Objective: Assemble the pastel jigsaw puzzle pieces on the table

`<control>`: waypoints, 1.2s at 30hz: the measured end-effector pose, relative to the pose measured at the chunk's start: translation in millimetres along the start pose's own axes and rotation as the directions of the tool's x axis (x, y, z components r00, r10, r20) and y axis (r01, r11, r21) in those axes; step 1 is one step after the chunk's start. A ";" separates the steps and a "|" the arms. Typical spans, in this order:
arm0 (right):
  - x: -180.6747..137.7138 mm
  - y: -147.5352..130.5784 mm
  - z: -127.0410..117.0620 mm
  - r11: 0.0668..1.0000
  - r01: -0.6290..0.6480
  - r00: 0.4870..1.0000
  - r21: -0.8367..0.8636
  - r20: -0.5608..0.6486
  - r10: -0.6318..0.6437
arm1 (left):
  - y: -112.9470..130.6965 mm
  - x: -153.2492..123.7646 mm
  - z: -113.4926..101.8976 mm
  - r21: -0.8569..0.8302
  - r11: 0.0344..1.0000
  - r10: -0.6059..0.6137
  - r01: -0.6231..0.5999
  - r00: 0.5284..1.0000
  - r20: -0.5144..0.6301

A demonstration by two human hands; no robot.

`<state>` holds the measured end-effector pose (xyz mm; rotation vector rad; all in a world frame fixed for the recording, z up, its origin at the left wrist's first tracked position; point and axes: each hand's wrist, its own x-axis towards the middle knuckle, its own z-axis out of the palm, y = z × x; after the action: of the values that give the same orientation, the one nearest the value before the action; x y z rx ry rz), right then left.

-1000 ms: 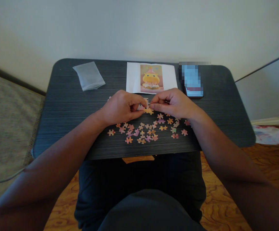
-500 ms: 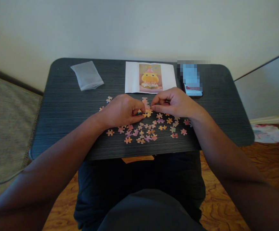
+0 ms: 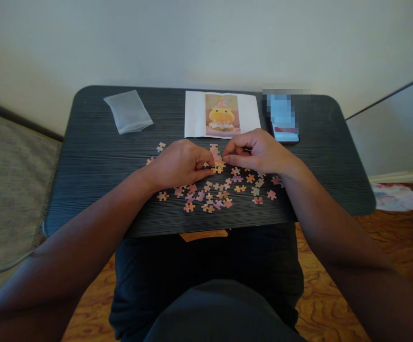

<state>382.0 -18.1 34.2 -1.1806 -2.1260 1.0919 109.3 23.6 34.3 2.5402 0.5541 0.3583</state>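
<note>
Several joined jigsaw puzzle pieces [image 3: 216,154], pink above and yellow below, lie upright in the middle of the table between both hands. My left hand [image 3: 183,164] is closed in a pinch at their left edge, and a bit of a yellow puzzle piece [image 3: 207,165] shows between thumb and fingers. From the other side, my right hand [image 3: 252,151] has its thumb and forefinger pressed together at the joined pieces' right edge. Loose jigsaw pieces [image 3: 223,194] are scattered below and around the hands, some partly covered by them.
Behind the hands lies a white sheet [image 3: 195,116] with a printed picture of a yellow figure and a cake. A clear plastic bag [image 3: 130,113] is at the back left, a phone [image 3: 285,128] at the back right. The dark table [image 3: 96,137] has rounded corners.
</note>
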 end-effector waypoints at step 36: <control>-2.8 -5.2 3.8 0.974 -0.193 0.970 0.119 0.175 0.170 | 5.3 -2.9 -5.5 -0.204 0.976 -0.088 0.078 0.995 -0.039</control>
<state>378.3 -23.7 36.2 -1.2800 -2.0557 1.4365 106.5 20.5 41.2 2.3108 0.6077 0.4238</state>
